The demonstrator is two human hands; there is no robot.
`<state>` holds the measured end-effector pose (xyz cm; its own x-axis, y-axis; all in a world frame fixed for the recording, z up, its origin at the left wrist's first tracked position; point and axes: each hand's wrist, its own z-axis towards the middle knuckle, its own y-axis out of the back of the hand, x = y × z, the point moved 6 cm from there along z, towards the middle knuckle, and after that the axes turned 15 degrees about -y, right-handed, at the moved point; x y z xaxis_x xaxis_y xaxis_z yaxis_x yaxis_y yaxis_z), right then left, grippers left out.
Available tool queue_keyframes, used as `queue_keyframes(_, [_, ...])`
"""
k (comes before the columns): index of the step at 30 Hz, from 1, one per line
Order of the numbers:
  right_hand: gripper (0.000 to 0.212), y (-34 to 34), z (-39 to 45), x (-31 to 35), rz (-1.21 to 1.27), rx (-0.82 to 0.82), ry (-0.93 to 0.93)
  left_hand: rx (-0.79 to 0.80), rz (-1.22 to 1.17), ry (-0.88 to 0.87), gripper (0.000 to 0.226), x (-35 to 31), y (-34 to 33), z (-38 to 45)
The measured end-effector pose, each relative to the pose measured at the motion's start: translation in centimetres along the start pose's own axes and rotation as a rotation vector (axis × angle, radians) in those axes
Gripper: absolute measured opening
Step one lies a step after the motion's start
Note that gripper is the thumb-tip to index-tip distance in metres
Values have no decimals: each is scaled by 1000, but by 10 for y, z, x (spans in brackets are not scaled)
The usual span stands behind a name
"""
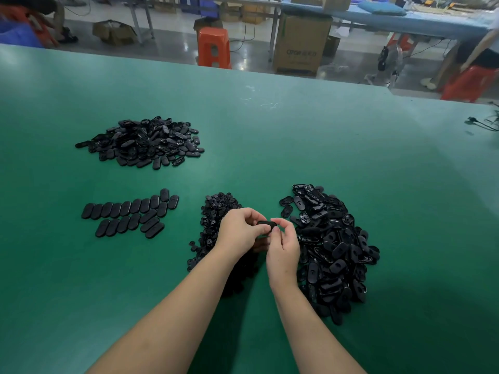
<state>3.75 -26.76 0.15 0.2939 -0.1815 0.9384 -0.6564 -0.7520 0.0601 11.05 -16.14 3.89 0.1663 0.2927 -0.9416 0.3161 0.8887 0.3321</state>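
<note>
Both hands meet above the green table point(270, 147): the left hand point(239, 233) and right hand point(282, 247) pinch one black oval part point(266, 224) between curled fingertips, holding it just above the gap between the small-piece heap point(216, 211) and the right-hand pile point(334, 247)

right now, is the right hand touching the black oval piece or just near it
Touching. The head view shows the right hand pinching one end of the black oval piece, the left hand pinching the other.
</note>
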Motion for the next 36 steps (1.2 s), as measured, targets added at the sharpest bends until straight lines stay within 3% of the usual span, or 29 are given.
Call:
queue_keyframes(4, [21,-3,0,0,-4,44,21,9,-197,67,14,7,4,-2])
queue_keyframes(11, [10,-4,3,-1,-8,81,77,0,-283,104,12,9,7,-4])
queue_keyframes(15, [12,-3,6,-4,-5,63,63,-19,-173,85,10,10,4,-5])
queue_keyframes(20, [15,-3,5,-3,-2,60,73,-1,139,-1,13,7,6,-5])
queue_keyframes(36, [15,-2,5,-2,-46,36,83,-13,332,-10,8,-1,5,-9])
